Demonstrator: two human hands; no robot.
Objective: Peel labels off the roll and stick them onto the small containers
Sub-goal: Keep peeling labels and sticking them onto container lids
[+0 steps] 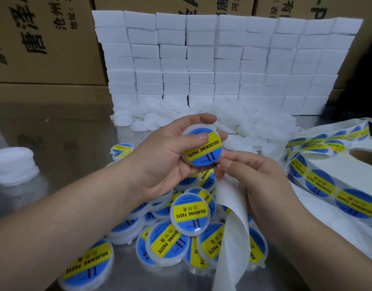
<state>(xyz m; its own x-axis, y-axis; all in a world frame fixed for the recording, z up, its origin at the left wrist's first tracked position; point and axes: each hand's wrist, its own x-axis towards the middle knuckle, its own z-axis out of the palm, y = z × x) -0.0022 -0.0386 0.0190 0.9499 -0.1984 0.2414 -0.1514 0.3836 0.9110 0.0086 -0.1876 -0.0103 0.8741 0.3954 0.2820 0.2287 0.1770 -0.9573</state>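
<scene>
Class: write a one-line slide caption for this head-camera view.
Left hand holds a labelled container while right hand grips backing paper.

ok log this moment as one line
left hand: holds round white container with blue-yellow label, thumb on label | right hand: grips white backing strip | labelled containers piled on steel table

One head-worn wide view looks forward and down; close over the metal table (55, 133); boxes (44, 38) behind.
</scene>
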